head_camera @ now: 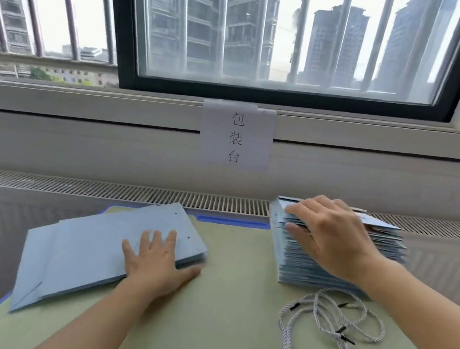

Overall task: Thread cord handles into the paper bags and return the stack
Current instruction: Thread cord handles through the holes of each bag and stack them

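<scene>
1. Head view: my left hand (pixel 158 260) lay flat, fingers spread, steadying the pulled bags (pixel 105 247).
2. My right hand (pixel 331 238) pinched the stack (pixel 328 271), probably separating bags.
3. Cords (pixel 330 330) waited beneath my right wrist.

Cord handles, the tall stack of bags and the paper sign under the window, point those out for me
cord handles (pixel 327 330), head view, on the tangle of white twisted cords.
tall stack of bags (pixel 318 277), head view, on its layered front edge.
paper sign (pixel 235 137), head view, on the middle printed character.
</scene>
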Tool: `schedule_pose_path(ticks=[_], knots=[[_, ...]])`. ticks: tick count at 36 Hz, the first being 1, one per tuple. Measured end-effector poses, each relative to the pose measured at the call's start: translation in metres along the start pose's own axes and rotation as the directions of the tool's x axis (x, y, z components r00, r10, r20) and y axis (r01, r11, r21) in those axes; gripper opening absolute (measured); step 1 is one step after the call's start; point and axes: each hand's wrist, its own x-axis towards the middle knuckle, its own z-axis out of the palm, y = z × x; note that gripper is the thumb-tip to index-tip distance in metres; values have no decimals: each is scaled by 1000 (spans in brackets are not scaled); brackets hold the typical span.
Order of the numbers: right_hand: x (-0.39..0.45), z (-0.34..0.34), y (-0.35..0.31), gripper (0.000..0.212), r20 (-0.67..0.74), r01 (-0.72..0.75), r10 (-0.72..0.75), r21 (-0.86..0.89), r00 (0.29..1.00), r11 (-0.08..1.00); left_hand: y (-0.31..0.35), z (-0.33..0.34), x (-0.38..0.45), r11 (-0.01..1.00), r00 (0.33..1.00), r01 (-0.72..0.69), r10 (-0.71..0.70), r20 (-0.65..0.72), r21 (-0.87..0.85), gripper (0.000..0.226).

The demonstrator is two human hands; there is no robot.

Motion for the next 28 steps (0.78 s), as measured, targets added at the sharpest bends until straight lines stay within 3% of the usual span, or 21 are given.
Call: schedule_pose_path(ticks=[4,7,9,11,13,14,16,18,20,23,26,28], knots=[[5,16,-51,64,49,41,-47,129,998,991,-6,3,-6,998,991,-49,54,-125,44,77],[6,25,-81,74,248,-148,93,214,964,965,-4,0,-15,978,954,-122,163,-251,169,61],[6,31,-94,67,375,-272,177,219,910,937,-7,1,-16,964,916,-154,223,-335,218,49],[8,35,-103,57,509,-438,254,283,822,853,-14,6,-10,953,809,-208,294,-509,220,38],[10,39,-109,56,630,-674,340,418,698,609,-21,8,-10,932,637,-267,360,-682,243,44],[12,39,-112,57,707,-793,372,472,601,385,-24,7,-11,920,561,-304,383,-733,248,49],[16,40,-115,62,859,-896,328,438,392,-77,-22,3,-21,892,492,-373,423,-761,255,52],[18,42,-115,64,932,-872,228,349,283,-344,-14,-5,-39,858,438,-429,471,-766,282,51],[18,42,-116,51,944,-832,173,329,280,-447,-6,-8,-60,825,446,-480,523,-726,299,50],[12,37,-116,25,929,-778,184,370,322,-508,3,-8,-90,811,581,-542,551,-599,220,54],[-6,19,-112,24,901,-791,182,433,393,-432,10,-25,-109,823,717,-568,485,-500,-16,68],[-20,4,-112,21,881,-798,157,472,446,-376,12,-39,-106,824,772,-550,440,-459,-134,72]])
